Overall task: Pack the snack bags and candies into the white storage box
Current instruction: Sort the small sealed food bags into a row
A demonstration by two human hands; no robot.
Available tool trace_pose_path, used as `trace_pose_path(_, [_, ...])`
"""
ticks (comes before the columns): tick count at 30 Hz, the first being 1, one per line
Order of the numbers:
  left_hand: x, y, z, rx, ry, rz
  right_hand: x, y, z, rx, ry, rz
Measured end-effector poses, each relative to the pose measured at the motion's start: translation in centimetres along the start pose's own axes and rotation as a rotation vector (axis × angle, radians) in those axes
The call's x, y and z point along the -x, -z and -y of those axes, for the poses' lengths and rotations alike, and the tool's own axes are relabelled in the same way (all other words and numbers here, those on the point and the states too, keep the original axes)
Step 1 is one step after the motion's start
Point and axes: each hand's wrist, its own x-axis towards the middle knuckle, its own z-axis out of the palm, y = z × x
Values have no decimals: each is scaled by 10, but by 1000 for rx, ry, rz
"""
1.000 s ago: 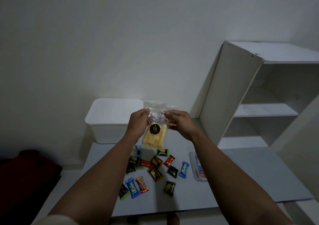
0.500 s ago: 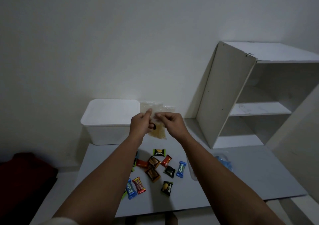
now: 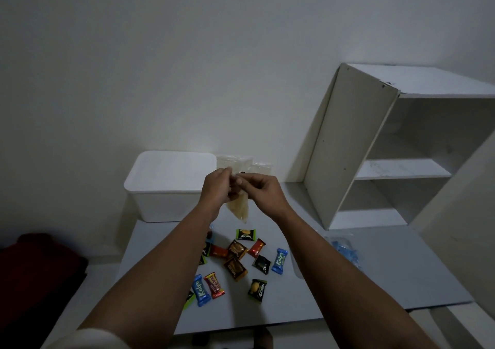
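Note:
Both hands hold a clear snack bag of yellow sticks [image 3: 239, 207] in the air above the grey table [image 3: 380, 273]. My left hand [image 3: 217, 188] and my right hand [image 3: 258, 190] pinch its top close together, and the bag hangs below them, turned edge-on. The white storage box [image 3: 166, 188] stands at the table's back left with its lid on, just left of my hands. Several wrapped candies [image 3: 235, 264] lie scattered on the table under my arms. More clear snack bags [image 3: 235, 162] lean against the wall behind my hands.
A white shelf unit [image 3: 396, 150] stands at the back right of the table. A clear bag with blue contents [image 3: 345, 252] lies by my right forearm. A dark red object [image 3: 34, 268] sits on the floor at the left.
My hands have drawn closer together at the bag's top. The bag has turned from facing me to hanging edge-on, its black label now hidden. The view has shifted slightly.

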Motion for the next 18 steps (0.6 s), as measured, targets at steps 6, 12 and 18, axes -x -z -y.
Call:
trace_pose_path(6, [0, 0, 4, -143, -75, 41, 3, 1, 6, -70, -88, -38])
trace_pose_path(12, [3, 2, 6, -228, -134, 116, 1, 6, 5, -91, -146, -72])
trace_pose_path(18, [3, 2, 9, -314, -199, 165, 3, 9, 7, -105, -169, -52])
